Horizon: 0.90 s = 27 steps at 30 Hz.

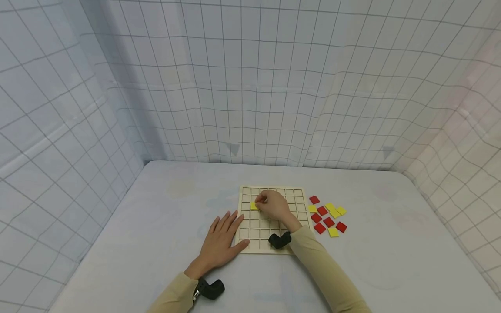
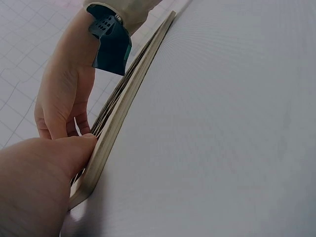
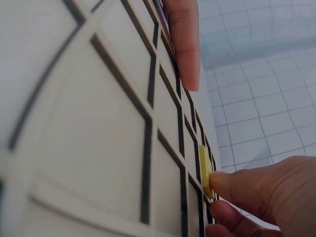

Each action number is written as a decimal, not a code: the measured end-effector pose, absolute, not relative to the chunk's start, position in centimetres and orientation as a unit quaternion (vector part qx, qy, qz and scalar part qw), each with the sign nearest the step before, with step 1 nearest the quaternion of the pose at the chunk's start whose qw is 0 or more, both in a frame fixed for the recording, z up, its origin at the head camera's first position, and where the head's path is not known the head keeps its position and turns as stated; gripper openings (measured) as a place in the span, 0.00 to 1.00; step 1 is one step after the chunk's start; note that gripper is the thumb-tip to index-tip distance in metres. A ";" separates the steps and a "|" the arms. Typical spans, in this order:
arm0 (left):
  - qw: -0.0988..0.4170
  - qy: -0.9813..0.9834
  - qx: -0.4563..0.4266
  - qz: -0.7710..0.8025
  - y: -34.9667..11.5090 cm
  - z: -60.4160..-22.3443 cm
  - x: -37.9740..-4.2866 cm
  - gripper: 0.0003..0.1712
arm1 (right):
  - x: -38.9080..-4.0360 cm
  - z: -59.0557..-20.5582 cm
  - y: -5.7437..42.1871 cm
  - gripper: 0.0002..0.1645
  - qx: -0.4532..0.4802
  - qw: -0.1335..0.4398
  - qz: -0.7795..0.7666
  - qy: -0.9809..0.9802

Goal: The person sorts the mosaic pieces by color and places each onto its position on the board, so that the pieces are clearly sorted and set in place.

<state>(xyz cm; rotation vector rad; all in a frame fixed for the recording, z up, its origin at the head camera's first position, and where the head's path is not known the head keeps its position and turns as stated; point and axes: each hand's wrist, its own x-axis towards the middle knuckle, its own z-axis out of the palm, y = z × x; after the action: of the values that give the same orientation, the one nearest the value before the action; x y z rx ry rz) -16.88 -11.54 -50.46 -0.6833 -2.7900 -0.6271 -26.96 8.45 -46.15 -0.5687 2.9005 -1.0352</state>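
A pale square grid board (image 1: 254,245) with raised lines forming cells lies on the table. My right hand (image 1: 275,206) reaches over its upper left part, fingers curled, thumb and fingertips at a yellow square tile (image 1: 253,206). In the right wrist view, the thumb rests against that tile (image 3: 205,168), which stands a little proud of its cell; the other fingertips are close below it. My left hand (image 1: 221,241) lies spread flat at the board's left edge. Its thumb (image 2: 81,148) touches the board's rim (image 2: 116,118) in the left wrist view.
Right of the board lie several loose red tiles (image 1: 329,222) and several yellow tiles (image 1: 333,232), some touching or overlapping. White table surface (image 1: 176,208) surrounds the board. Grid-patterned curtains (image 1: 250,95) hang behind and at both sides. Each wrist wears a black camera mount (image 1: 279,240).
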 end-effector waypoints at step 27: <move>0.099 -0.944 -0.233 -0.212 -11.6 -50.6 -17.0 0.42 | -25.2 -46.0 11.0 0.16 -0.271 0.019 -0.380 0.884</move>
<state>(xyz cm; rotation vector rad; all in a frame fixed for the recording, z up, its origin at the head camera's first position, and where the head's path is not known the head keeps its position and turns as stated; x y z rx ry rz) -17.02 -11.59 -50.61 -0.6900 -2.7909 -0.6273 -25.17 10.96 -45.99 -0.8417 2.7455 -1.1786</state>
